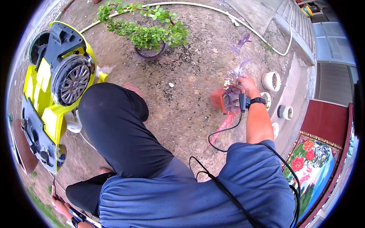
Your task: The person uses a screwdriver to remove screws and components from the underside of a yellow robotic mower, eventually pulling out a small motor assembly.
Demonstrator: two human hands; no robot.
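Blue shirt [144, 201] foremost, purple stem [240, 65] rises from right hand's [248, 85] clasp, left hand's [61, 207] unclear.

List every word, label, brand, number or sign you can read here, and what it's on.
None can be read anywhere in the picture.
Yellow toy car: no legible lettering.
Orange pot: no legible label.
Black box at the right wrist: too small to tell.
Flowered panel: flowers and scenery, no readable words.
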